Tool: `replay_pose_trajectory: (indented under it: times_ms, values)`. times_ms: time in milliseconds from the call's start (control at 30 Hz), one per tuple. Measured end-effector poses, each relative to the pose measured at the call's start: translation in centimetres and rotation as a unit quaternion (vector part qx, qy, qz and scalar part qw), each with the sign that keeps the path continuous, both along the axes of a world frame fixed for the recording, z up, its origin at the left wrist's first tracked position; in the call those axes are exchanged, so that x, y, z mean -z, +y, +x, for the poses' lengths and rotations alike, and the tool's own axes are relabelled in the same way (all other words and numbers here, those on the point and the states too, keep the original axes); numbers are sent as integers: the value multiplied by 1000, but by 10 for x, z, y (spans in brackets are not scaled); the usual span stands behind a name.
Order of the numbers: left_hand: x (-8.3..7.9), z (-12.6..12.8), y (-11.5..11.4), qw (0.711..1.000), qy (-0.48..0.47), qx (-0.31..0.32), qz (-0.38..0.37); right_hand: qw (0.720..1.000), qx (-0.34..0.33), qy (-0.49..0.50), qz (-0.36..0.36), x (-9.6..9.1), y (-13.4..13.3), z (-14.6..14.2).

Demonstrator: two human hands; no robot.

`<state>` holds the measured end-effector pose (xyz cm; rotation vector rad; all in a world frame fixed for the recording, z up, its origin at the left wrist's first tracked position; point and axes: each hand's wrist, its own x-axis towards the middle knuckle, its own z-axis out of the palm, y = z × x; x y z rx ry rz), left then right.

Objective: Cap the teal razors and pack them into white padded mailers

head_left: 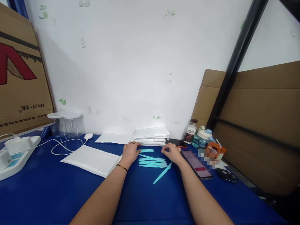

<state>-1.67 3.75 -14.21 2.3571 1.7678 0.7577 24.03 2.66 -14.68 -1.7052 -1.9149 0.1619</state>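
Slim turquoise plastic eyebrow razors (152, 163) lie in a loose group on the blue table. One separate razor (161, 174) rests at a slant nearer to me. Another razor (147, 150) lies farther back, its left end beside the thumb of my left hand (130, 153). That hand is palm down with its fingers loosely apart; whether the thumb touches the razor I cannot tell. To the right of the group, my right hand (172, 152) rests with gently curved fingers, and no held thing shows in it.
White padded envelopes (91, 161) lie at left; a stack of them (152, 136) is against the wall. At right are a phone (197, 164), a brown-capped bottle (190, 131), a blue-green bottle (202, 138) and an orange carton (215, 151). A power strip (21, 161) and clear jars (73, 125) stand left.
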Motion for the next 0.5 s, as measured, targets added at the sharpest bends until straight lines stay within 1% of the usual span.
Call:
replay_pose_trajectory:
  times_ms: [67, 133, 200, 300, 500]
  values:
    - [1, 3, -2, 999, 0, 46, 1, 998, -61, 0, -23, -3, -4, -3]
    - [1, 6, -4, 995, 9, 102, -14, 991, -127, -9, -50, -5, -8, -7]
    - [2, 8, -5, 990, 25, 138, -31, 985, -162, -21, -63, -6, -11, -11]
    - [2, 9, -5, 986, 42, 154, -42, 985, -165, -26, -44, -5, -12, -16]
    - [1, 10, -5, 988, 44, 144, -29, 983, -181, -15, 2, -5, -13, -22]
